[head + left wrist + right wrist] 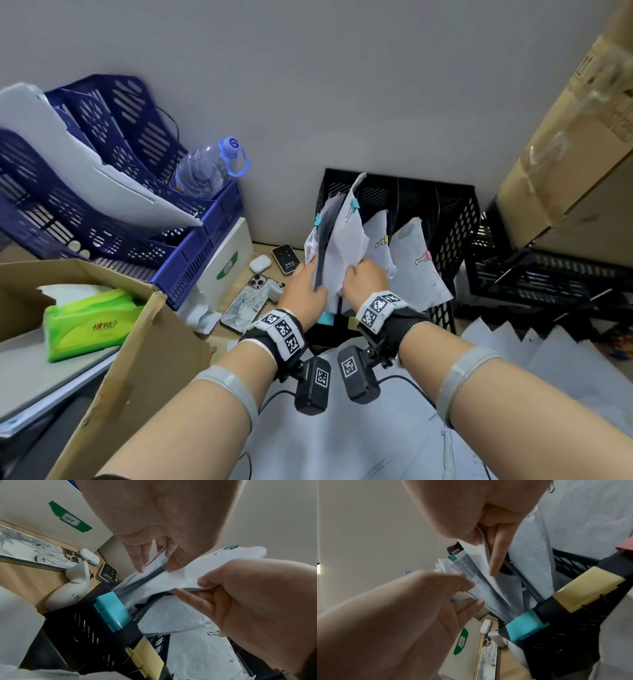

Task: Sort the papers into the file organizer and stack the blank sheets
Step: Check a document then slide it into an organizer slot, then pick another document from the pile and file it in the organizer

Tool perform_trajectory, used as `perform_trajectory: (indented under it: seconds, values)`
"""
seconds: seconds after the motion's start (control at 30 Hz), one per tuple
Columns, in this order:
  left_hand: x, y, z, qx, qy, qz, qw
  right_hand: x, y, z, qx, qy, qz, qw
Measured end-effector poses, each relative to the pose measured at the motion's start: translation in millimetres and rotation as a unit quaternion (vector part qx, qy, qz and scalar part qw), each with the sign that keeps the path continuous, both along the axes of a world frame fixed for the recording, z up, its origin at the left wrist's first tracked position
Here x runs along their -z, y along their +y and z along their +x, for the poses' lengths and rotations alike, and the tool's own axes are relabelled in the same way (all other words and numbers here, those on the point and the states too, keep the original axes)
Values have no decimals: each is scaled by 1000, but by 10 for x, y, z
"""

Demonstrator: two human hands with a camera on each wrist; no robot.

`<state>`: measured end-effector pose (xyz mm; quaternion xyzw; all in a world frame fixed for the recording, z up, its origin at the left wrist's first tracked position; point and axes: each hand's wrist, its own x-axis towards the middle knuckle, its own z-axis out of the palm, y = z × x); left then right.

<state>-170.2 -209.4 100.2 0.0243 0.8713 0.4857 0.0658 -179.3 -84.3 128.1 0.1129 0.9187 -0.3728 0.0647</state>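
Note:
A black mesh file organizer (455, 219) stands against the wall, with teal (112, 613) and yellow (145, 657) label tabs on its front. Its leftmost slot holds white paper bundles with teal binder clips (342, 240). My left hand (310, 274) pinches the left bundle between thumb and fingers (140, 561). My right hand (352, 274) pinches the white sheet beside it (171, 580), index finger (496, 555) pointing down into the slot. Bundles with a yellow clip (376, 236) and a pink clip (416, 267) stand in the slots to the right. Blank sheets (548, 359) lie fanned at the right.
Left of the organizer lie a phone (245, 301), an earbuds case (260, 263), a small wifi device (286, 257) and a white box (226, 263). Blue trays (102, 192) with a water bottle (205, 171) stand far left. Cardboard boxes (565, 137) and a black crate (548, 274) crowd the right.

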Motion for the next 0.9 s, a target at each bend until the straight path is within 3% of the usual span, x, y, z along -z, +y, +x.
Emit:
perform_trajectory:
  seconds: [0.13,0.23,0.4,0.53,0.63,0.73,0.8,0.9]
  values:
    - [4,22,12,14,-19,-8,1000,67,-65,12,-53,-79,-43,995]
    - [56,36,38,22,-15,-23,999,54,5,63,-68,-75,-73,992]
    - [179,245,134,-36,34,-27,998,133,284,300,-97,-113,-125,981]
    - [225,703,314,-7,75,23,997,401,772,665,-57,-156,-162,973]
    - [295,1181,515,57,29,82,995,639,1297,1027,5,-175,-156,972]
    - [430,1696,735,124,-31,87,988,831,1877,1431,81,-184,-149,968]
    - [595,2029,891,168,-79,54,981,956,2299,1700,118,-183,-126,968]
    - [918,2395,1140,204,-152,-81,964,1194,2955,2076,158,-193,-65,966]
